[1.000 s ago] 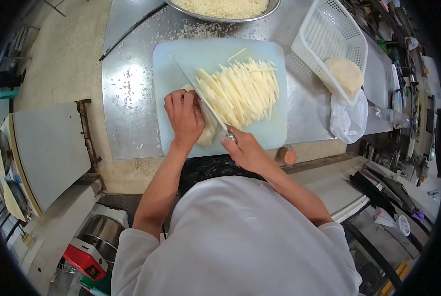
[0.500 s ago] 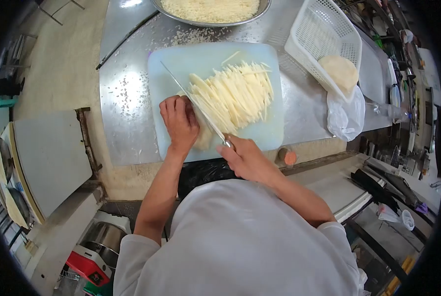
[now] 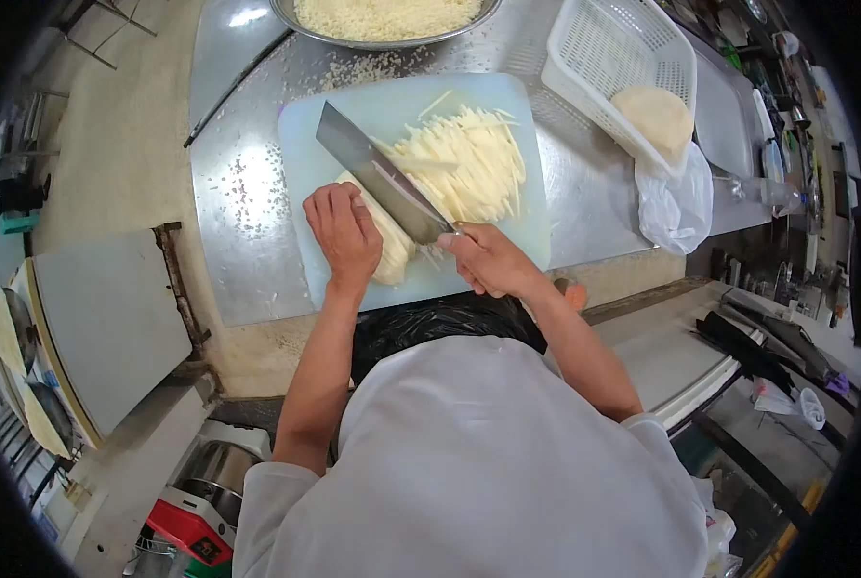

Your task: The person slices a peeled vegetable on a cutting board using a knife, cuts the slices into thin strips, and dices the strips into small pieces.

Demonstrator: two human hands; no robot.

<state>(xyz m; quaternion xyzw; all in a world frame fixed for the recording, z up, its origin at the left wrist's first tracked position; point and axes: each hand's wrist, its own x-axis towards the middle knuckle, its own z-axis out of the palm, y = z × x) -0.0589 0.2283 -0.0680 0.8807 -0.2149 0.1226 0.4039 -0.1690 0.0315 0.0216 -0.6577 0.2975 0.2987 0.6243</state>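
Note:
My right hand is closed round the handle of a broad cleaver, whose blade lies tilted, its flat side showing, over the cutting board. To the left of the blade, my left hand rests with bent fingers pressed on a pale sliced vegetable piece. A heap of thin pale strips lies on the board to the right of the blade. One lone strip is near the board's far edge.
A metal bowl of chopped white bits stands beyond the board. At the right are a white perforated basket with a round pale vegetable and a plastic bag. A dark rod lies left; crumbs are scattered over the metal table.
The cleaver has gone from nearly upright to tilted flat, moving away from the held piece toward the strips. My right hand has turned with it. My left hand stays on the piece.

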